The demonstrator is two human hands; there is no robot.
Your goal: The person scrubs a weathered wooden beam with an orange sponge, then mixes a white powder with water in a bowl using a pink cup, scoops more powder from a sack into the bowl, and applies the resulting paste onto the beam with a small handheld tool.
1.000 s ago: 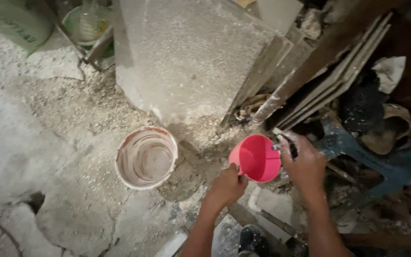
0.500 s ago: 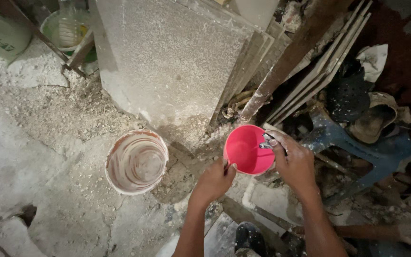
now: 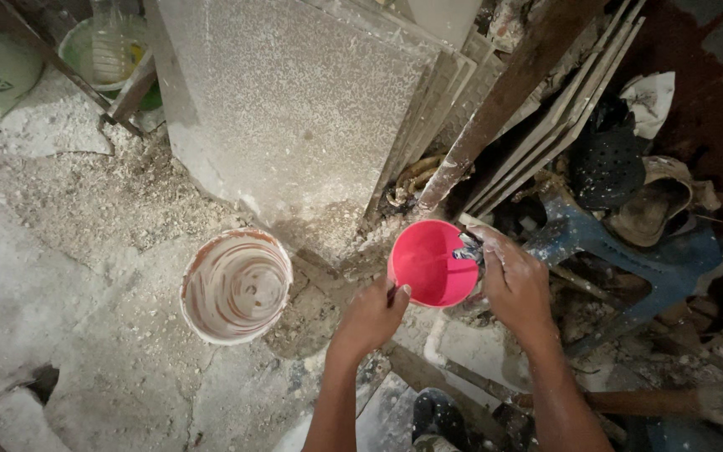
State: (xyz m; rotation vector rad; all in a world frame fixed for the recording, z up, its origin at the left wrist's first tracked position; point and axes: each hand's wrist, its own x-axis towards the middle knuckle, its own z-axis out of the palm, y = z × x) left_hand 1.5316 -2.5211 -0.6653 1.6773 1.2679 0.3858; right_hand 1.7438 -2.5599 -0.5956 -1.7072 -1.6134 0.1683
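Observation:
A small pink plastic container sits between my two hands, its inside bare. My left hand pinches its near rim. My right hand grips its right rim, where a dark, dust-caked handle or tool shows under the fingers. A larger round bucket smeared with white and reddish residue stands on the dusty floor to the left, apart from both hands.
Large grey tile slabs lean against the wall behind. A rusty wooden beam slants beside them. A blue plastic stool and dark sandals lie right. A green bucket stands far left. Rubble covers the floor.
The view has shifted slightly; the pink container and both hands sit a little lower and left in frame. Both hands keep their hold on it.

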